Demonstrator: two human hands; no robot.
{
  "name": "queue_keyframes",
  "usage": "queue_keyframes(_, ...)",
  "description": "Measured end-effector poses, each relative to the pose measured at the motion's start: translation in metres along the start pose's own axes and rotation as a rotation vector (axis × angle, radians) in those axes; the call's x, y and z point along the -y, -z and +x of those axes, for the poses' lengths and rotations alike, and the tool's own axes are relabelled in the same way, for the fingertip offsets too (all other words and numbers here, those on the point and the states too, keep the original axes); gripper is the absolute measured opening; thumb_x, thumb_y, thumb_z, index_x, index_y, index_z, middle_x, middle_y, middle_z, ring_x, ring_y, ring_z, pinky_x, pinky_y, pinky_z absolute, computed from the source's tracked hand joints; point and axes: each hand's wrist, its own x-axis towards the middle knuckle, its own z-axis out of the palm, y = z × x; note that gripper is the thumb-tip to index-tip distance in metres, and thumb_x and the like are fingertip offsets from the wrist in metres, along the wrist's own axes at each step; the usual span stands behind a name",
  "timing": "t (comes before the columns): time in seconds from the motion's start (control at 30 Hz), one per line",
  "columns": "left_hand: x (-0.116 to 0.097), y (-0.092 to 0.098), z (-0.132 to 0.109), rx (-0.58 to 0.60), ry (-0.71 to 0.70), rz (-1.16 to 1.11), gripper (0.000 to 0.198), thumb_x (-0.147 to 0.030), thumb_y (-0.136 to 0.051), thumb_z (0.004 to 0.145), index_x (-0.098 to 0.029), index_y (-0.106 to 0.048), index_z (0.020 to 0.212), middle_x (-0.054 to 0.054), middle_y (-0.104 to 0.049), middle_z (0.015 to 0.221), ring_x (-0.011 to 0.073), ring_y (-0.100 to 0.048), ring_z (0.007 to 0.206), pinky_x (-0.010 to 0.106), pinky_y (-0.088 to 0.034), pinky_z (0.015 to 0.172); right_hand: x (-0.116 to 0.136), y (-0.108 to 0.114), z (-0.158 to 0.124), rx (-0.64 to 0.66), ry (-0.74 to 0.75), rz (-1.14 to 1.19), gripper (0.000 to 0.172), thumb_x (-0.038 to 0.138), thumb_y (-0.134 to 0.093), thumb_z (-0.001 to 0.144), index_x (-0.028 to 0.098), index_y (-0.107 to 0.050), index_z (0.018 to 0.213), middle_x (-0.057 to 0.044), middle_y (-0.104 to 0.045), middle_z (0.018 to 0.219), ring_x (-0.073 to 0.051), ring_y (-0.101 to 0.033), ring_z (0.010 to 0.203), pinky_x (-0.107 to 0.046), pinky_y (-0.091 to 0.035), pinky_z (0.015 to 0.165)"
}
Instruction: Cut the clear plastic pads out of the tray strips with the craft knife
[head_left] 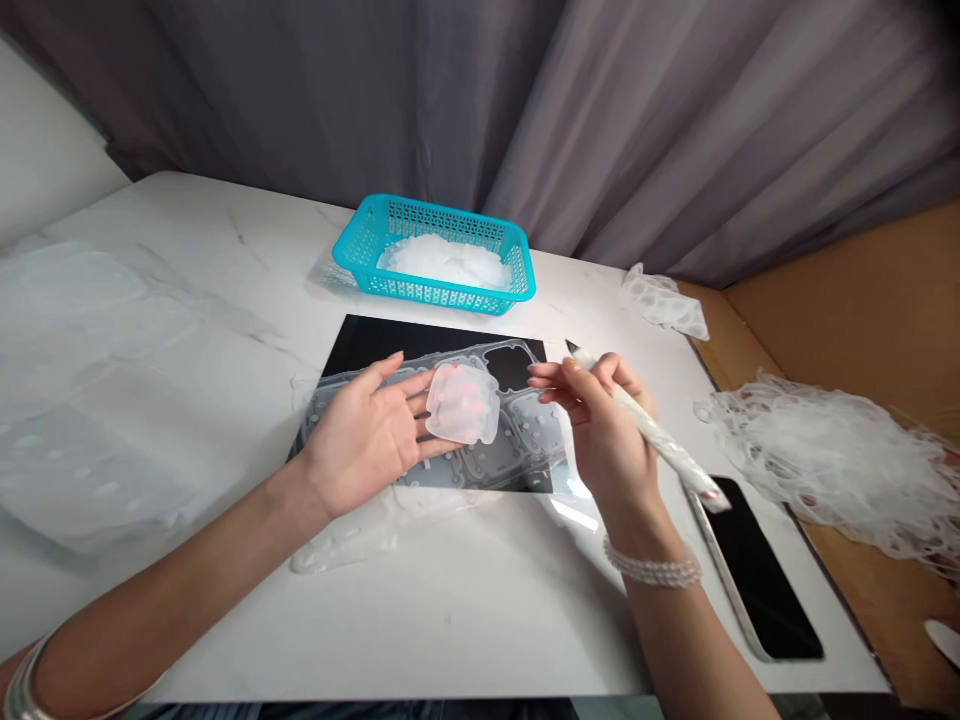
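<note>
My left hand [367, 430] is palm up with its fingers stretched out. A small stack of frosted, translucent plastic pieces [463, 403] rests on those fingers. In my right hand [611, 425] is a craft knife [660, 435] with a pale wrapped handle, its dark pointed tip up and to the left. My right thumb and fingertips come close together just right of the stack, apart from it. Beneath both hands, a clear plastic sheet with moulded outlines [495, 455] lies over a black mat [390, 338], partly hidden by my left hand.
A turquoise basket [435, 298] of white translucent pieces stands behind the mat. At the left lie clear sheets [82, 400]. A phone [765, 580] is at the right, beside a heap of plastic offcuts [832, 460] in a cardboard box [862, 300]. Another scrap [664, 302] lies by the curtain.
</note>
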Motion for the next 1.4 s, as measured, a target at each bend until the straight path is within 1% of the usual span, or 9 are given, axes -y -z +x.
queue_keyframes(0.1, -0.001, 0.0, -0.001, 0.023, 0.005, -0.007, 0.059, -0.054, -0.043, 0.096, -0.013, -0.06, 0.134, 0.017, -0.061, 0.14, 0.0361, -0.056, 0.131, 0.052, -0.049, 0.104, -0.008, 0.016, 0.013, -0.071, -0.09, 0.074, 0.038, 0.025, -0.072, 0.082, 0.024, -0.037, 0.068, -0.002, -0.077, 0.083, -0.017, -0.074, 0.081, -0.028, -0.057, 0.068)
queue_keyframes(0.2, -0.002, 0.0, -0.001, 0.04, 0.016, -0.032, 0.06, -0.054, -0.043, 0.096, -0.013, -0.058, 0.136, 0.018, -0.063, 0.137, 0.0354, -0.057, 0.128, 0.051, -0.05, 0.103, -0.012, 0.021, 0.016, -0.058, -0.159, 0.113, 0.039, 0.025, -0.074, 0.081, 0.024, -0.037, 0.066, -0.003, -0.078, 0.085, -0.016, -0.074, 0.079, -0.026, -0.056, 0.067)
queue_keyframes(0.63, 0.001, 0.002, 0.0, 0.025, 0.017, -0.007, 0.056, -0.053, -0.045, 0.095, -0.014, -0.063, 0.13, 0.017, -0.067, 0.13, 0.0341, -0.061, 0.122, 0.05, -0.051, 0.099, -0.013, 0.008, 0.007, 0.078, -0.265, 0.063, 0.042, 0.03, -0.074, 0.083, 0.023, -0.037, 0.065, -0.006, -0.078, 0.089, -0.018, -0.074, 0.082, -0.027, -0.057, 0.066)
queue_keyframes(0.83, 0.0, -0.002, 0.0, 0.04, 0.064, -0.081, 0.056, -0.05, -0.041, 0.097, -0.013, -0.058, 0.136, 0.018, -0.068, 0.127, 0.0342, -0.064, 0.119, 0.052, -0.05, 0.099, -0.014, -0.005, 0.0, 0.316, -0.33, 0.145, 0.042, 0.024, -0.081, 0.078, 0.024, -0.039, 0.071, 0.002, -0.069, 0.078, -0.015, -0.068, 0.074, -0.028, -0.058, 0.066)
queue_keyframes(0.97, 0.004, -0.001, 0.001, 0.038, 0.005, -0.048, 0.056, -0.049, -0.042, 0.098, -0.018, -0.053, 0.143, 0.018, -0.064, 0.135, 0.0334, -0.06, 0.125, 0.051, -0.05, 0.1, -0.012, -0.008, -0.004, 0.249, -0.326, 0.09, 0.049, 0.024, -0.084, 0.073, 0.024, -0.035, 0.068, 0.003, -0.066, 0.07, -0.015, -0.064, 0.065, -0.028, -0.057, 0.058)
queue_keyframes(1.1, 0.018, 0.004, 0.001, -0.026, -0.14, 0.155, 0.052, -0.048, -0.049, 0.097, -0.024, -0.054, 0.143, 0.014, -0.057, 0.146, 0.0313, -0.051, 0.137, 0.047, -0.048, 0.105, 0.0, 0.003, 0.02, -0.001, -0.08, -0.14, 0.051, 0.033, -0.083, 0.073, 0.024, -0.034, 0.066, -0.002, -0.069, 0.077, -0.02, -0.068, 0.076, -0.033, -0.059, 0.063)
queue_keyframes(1.23, 0.039, 0.006, -0.004, -0.06, -0.328, 0.705, 0.044, -0.042, -0.056, 0.095, -0.027, -0.062, 0.136, 0.013, -0.056, 0.147, 0.0345, -0.051, 0.137, 0.051, -0.043, 0.111, 0.01, -0.004, 0.086, -0.19, 0.492, -0.631, 0.041, 0.038, -0.067, 0.086, 0.024, -0.034, 0.066, 0.002, -0.056, 0.068, -0.017, -0.058, 0.069, -0.031, -0.051, 0.069)
queue_keyframes(1.3, 0.05, 0.006, -0.009, -0.016, -0.46, 1.025, 0.042, -0.036, -0.049, 0.098, -0.028, -0.061, 0.138, 0.009, -0.055, 0.148, 0.0321, -0.051, 0.137, 0.051, -0.041, 0.114, 0.005, -0.019, 0.121, -0.126, 0.644, -0.807, 0.035, 0.039, -0.058, 0.09, 0.024, -0.037, 0.066, 0.003, -0.05, 0.066, -0.014, -0.051, 0.066, -0.03, -0.047, 0.071)
queue_keyframes(1.4, 0.06, 0.01, -0.015, 0.064, -0.662, 1.465, 0.043, -0.023, -0.04, 0.101, -0.025, -0.056, 0.141, 0.005, -0.051, 0.152, 0.0232, -0.044, 0.144, 0.039, -0.043, 0.116, -0.013, -0.039, 0.151, 0.111, 0.632, -0.917, 0.027, 0.042, -0.059, 0.087, 0.021, -0.05, 0.073, 0.002, -0.053, 0.07, -0.013, -0.05, 0.064, -0.028, -0.045, 0.072)
